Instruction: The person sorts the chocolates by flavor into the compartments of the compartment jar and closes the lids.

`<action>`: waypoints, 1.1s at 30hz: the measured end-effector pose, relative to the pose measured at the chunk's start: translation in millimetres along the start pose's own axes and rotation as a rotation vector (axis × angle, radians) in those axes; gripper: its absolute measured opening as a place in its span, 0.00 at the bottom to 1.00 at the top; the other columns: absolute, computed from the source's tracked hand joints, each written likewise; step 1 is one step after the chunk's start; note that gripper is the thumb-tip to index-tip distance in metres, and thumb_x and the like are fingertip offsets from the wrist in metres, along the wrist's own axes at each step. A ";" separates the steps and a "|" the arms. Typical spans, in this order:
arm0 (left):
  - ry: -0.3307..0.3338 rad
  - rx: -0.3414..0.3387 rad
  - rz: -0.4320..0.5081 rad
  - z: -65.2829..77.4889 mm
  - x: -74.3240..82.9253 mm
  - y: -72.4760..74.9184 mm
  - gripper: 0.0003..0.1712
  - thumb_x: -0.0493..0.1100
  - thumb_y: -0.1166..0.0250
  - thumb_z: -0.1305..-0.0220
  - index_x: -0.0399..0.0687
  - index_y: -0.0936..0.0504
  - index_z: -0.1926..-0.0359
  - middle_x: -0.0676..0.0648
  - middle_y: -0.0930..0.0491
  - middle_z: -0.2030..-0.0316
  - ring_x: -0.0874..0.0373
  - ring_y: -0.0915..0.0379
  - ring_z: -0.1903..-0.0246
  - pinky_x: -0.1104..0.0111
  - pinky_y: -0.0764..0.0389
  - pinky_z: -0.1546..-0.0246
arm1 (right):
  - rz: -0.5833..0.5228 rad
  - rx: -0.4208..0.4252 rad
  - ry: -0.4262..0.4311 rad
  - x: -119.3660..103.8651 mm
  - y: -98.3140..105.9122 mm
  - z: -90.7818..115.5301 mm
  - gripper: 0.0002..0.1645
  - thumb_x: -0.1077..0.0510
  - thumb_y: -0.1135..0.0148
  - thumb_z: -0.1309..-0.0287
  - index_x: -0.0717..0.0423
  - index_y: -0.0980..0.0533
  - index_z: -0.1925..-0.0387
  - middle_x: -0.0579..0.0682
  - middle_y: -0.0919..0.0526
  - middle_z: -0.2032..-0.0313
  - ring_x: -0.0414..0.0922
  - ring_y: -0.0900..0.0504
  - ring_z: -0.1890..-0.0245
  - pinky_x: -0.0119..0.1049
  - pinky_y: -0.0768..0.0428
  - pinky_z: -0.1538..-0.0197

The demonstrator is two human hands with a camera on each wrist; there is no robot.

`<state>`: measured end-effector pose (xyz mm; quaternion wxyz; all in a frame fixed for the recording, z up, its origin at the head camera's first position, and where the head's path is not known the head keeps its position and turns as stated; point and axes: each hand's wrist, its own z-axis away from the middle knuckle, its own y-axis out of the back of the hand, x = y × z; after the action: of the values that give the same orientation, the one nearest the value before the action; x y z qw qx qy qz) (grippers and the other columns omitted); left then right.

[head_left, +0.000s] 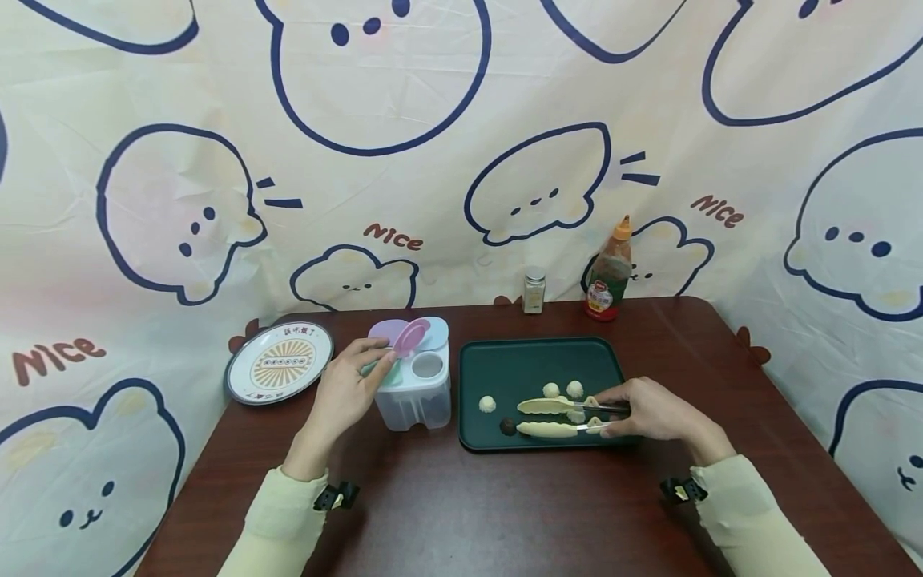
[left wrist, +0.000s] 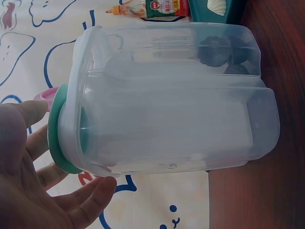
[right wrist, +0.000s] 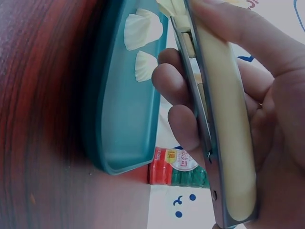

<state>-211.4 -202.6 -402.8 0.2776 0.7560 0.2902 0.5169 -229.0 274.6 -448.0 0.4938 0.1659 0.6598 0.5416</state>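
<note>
My left hand pinches a pink lid, tilted up above a clear compartment box. Purple, light blue and green lids cover other parts of the box top; one round opening is uncovered. Dark round pieces lie at the bottom of one compartment. My right hand grips cream-tipped tongs, their arms spread apart over a green tray. Around the tongs lie several small white pieces and a dark ball.
Left of the box rests a round white plate with a printed pattern. Behind the tray stand a small shaker jar and a red sauce bottle with an orange tip. A cartoon-printed cloth hangs behind the brown table.
</note>
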 end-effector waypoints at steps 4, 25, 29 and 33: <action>0.001 -0.001 -0.001 0.2 0.1 0.1 0.27 0.59 0.45 0.27 0.42 0.15 0.47 0.44 0.22 0.39 0.44 0.29 0.36 0.44 0.30 0.37 | 0.028 -0.003 0.007 0.8 -2.0 -0.2 0.27 0.42 0.25 0.50 0.47 0.16 0.48 0.45 0.11 0.55 0.40 0.18 0.62 0.31 0.21 0.59; -0.003 0.003 -0.005 0.2 0.4 0.3 0.27 0.59 0.45 0.27 0.42 0.14 0.47 0.44 0.22 0.39 0.44 0.28 0.37 0.45 0.29 0.38 | -0.061 0.042 -0.025 3.3 -1.7 -0.3 0.27 0.45 0.25 0.47 0.50 0.16 0.46 0.45 0.11 0.58 0.34 0.28 0.74 0.29 0.30 0.73; 0.000 0.003 -0.003 0.2 1.0 0.6 0.27 0.59 0.45 0.27 0.42 0.14 0.47 0.44 0.22 0.39 0.44 0.28 0.37 0.45 0.29 0.38 | -0.094 0.057 -0.035 1.4 0.0 0.4 0.29 0.43 0.27 0.47 0.51 0.17 0.45 0.47 0.11 0.57 0.34 0.27 0.74 0.29 0.29 0.74; 0.001 0.004 -0.005 0.3 1.0 0.2 0.27 0.59 0.45 0.27 0.42 0.14 0.47 0.44 0.22 0.39 0.44 0.28 0.37 0.45 0.29 0.38 | -0.123 0.083 -0.034 -1.2 1.0 -0.3 0.29 0.44 0.27 0.46 0.52 0.18 0.45 0.48 0.12 0.56 0.36 0.24 0.71 0.28 0.25 0.71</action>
<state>-210.8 -202.1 -402.2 0.2772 0.7557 0.2931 0.5159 -229.0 273.9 -446.5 0.5300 0.1544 0.6822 0.4794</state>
